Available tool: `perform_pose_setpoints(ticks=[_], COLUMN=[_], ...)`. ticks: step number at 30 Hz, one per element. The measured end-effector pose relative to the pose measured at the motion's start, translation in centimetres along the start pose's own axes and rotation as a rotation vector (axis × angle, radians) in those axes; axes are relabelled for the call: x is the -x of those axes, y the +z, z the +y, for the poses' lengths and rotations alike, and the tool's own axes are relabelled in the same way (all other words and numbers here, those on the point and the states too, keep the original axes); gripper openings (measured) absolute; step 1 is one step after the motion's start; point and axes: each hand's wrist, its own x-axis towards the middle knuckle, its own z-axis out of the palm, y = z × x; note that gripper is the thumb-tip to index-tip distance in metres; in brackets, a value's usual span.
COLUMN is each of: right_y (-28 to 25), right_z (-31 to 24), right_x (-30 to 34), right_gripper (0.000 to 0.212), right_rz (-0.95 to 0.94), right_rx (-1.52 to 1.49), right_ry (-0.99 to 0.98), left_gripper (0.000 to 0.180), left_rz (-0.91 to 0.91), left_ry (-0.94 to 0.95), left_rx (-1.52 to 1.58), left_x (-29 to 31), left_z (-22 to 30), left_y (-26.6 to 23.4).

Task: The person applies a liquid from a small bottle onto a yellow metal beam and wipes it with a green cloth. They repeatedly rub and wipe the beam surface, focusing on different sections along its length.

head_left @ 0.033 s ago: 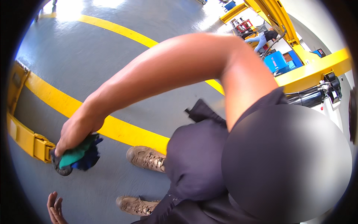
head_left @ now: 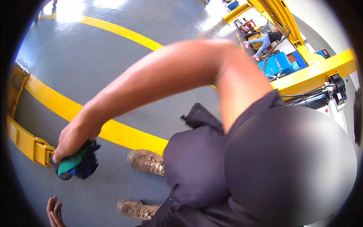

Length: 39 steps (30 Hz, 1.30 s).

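My right arm reaches across to the left. At its end, my right hand (head_left: 72,138) is closed on a bunched rag (head_left: 86,163), teal and dark blue. The hand presses the rag at a dark round pad (head_left: 65,176), partly hidden under it. The pad sits at the tip of a yellow steel lift arm (head_left: 26,142). Near the lower left edge, my left hand (head_left: 55,212) is held up with its fingers apart and nothing in them; its wrist is cut off by the frame.
Yellow lines (head_left: 136,138) run across the grey floor (head_left: 106,193). Below me are my brown boots (head_left: 145,162). At the right stand a yellow lift frame (head_left: 314,73) and a black cylinder with hoses (head_left: 312,101). Beyond, a person (head_left: 266,39) bends near a blue box (head_left: 278,64).
My right hand and the rag have shifted very slightly left and down at the pad. The right elbow sits a little lower and further left. My left hand has barely moved.
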Motion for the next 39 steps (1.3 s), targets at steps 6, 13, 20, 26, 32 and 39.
perform_pose_setpoints(ticks=[6, 13, 20, 26, 32, 39], right_y=[-0.2, -4.4, -3.4, -5.2, -5.7, -6.3], right_z=[2.0, 11.1, 8.3, 5.4, 6.5, 6.0], right_x=[-7.6, -9.6, -13.6, -15.1, -17.5, -18.7], right_gripper=[0.066, 0.058, 0.053, 0.053, 0.053, 0.05], right_rz=[-0.102, 0.209, 0.472, 0.578, 0.593, 0.607], right_rx=[-0.184, -0.889, -0.817, -0.858, -0.851, -0.881], right_ry=[-0.178, -0.325, -0.367, -0.389, -0.423, -0.504], left_gripper=[0.04, 0.062, 0.086, 0.09, 0.082, 0.07], left_rz=[0.108, -0.388, 0.412, 0.676, 0.66, 0.561], left_ry=[-0.091, -0.189, -0.121, -0.232, -0.272, -0.199], left_rx=[-0.089, -0.978, -0.907, -0.851, -0.827, -0.728], left_x=[-1.0, -6.4, -11.8, -17.2, -15.5, -8.2], left_z=[1.9, 0.8, -7.8, -8.6, -8.5, -6.5], left_y=[-1.0, 5.7, 12.5, 16.2, 17.5, 24.1])
